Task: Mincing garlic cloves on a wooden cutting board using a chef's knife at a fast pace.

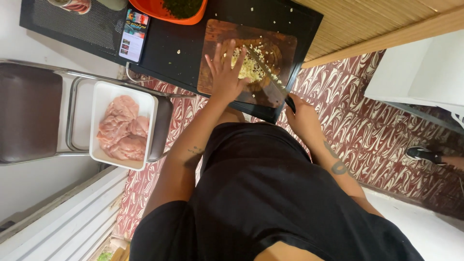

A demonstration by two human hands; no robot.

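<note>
Wooden cutting board sits at the worktop's near edge. Chopped garlic pile lies mid-board. Left hand, fingers spread flat, touches it. Right hand closed on knife; blade runs diagonally along the pile's right side.

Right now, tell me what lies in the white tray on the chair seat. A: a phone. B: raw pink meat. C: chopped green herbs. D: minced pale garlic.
B: the white tray on the chair holds raw pink meat, while the pale minced pieces sit on the wooden cutting board under the left hand and the knife held by the right hand.
</note>
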